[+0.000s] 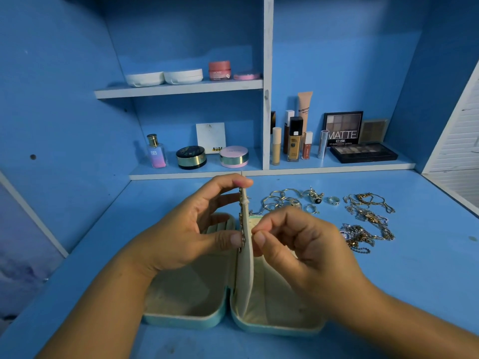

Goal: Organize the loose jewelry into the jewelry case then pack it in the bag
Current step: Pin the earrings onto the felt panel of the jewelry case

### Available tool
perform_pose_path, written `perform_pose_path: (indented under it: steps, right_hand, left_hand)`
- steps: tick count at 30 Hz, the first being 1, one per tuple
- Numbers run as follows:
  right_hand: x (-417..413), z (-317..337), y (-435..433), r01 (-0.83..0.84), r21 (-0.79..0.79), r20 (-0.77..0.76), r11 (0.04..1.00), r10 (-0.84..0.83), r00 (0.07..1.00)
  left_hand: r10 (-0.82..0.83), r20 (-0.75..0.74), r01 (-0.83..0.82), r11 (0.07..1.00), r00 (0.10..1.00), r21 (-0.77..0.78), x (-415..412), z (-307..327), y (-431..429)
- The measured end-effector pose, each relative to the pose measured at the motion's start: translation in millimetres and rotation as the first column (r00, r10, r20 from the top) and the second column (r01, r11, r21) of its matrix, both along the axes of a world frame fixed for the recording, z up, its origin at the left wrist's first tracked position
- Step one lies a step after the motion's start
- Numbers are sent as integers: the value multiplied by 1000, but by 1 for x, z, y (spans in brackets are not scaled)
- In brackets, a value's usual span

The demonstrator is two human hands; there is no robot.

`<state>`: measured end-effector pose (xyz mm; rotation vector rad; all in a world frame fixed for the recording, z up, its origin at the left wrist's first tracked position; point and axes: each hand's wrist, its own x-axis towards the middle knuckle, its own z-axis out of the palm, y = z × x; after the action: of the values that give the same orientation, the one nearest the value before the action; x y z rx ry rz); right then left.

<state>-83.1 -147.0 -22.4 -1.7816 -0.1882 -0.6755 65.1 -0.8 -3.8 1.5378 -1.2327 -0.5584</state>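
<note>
Pale turquoise hinged jewelry case (186,320): open flat on blue desk (388,294). Cream centre divider flap (247,268): upright, pinched by left hand (191,229); right hand (298,244) pinches something small, possibly an earring. Tangled gold and silver chains (368,224): loose, right of case.

I sit at my blue desk (129,255), built into a blue shelf unit (267,99) with white edges. Its back wall (350,60) is blue too. On my right stands a white slatted panel (461,141); on my left, a pale purple surface (23,242). The light is even and cool.
</note>
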Motion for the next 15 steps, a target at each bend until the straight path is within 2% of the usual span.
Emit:
perform_pose_path:
  steps: [4, 15]
  right_hand:
    - [1, -3, 1, 92, -79, 56, 993, -87, 995]
    - [1, -6, 4, 70, -16, 51, 997, -69, 996]
  left_hand:
    - [15, 20, -15, 1000, 1000, -12, -1, 0, -1]
    - [2, 12, -1, 1000, 1000, -22, -1, -1, -2]
